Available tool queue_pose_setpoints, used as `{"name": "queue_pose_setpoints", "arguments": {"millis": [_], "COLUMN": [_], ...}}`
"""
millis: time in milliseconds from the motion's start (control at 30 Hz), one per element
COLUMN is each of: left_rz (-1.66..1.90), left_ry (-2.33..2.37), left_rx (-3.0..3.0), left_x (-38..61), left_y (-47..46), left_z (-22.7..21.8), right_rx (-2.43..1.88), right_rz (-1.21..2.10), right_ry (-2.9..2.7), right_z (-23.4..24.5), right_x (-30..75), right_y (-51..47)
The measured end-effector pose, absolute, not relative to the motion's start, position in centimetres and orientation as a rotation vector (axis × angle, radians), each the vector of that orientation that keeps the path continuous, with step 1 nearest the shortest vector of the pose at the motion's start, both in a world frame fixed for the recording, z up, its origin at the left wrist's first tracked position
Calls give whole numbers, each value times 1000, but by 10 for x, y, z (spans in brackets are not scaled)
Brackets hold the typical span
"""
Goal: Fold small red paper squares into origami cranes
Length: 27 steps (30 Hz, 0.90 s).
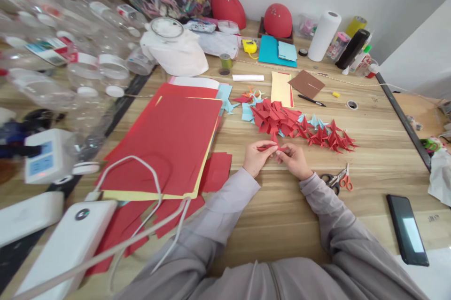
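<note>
Red folded paper [274,139] | we pinch it in left hand [259,158] and right hand [294,160], fingertips closed | between them, tip pointing away from us

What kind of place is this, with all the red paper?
It looks like a craft workspace, though I can't tell if it's at home. It has red folded paper shapes, a stack of big paper sheets and orange-handled scissors.

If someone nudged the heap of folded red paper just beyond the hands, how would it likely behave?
The heap would probably shift easily, being only folded paper. It would likely spread apart rather than slide as one, since it looks loosely piled. With thin points sticking out, it may bend if squeezed.
</note>
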<state>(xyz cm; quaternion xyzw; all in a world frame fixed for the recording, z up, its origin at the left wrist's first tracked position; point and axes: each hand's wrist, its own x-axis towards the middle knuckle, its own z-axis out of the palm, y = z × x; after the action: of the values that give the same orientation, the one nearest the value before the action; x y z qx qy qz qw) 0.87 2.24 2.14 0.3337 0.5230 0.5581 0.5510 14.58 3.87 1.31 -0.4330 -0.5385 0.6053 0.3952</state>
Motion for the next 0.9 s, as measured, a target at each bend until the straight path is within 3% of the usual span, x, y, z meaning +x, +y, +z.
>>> {"name": "queue_pose_setpoints", "arguments": {"millis": [900], "left_rz": [1337], "left_ry": [1139], "left_rx": [748], "left_x": [6], "left_y": [24], "left_z": [21], "right_rx": [-1058], "right_rz": [1598], "right_ry": [-1322], "right_z": [23], "right_x": [145], "right_y": [36]}}
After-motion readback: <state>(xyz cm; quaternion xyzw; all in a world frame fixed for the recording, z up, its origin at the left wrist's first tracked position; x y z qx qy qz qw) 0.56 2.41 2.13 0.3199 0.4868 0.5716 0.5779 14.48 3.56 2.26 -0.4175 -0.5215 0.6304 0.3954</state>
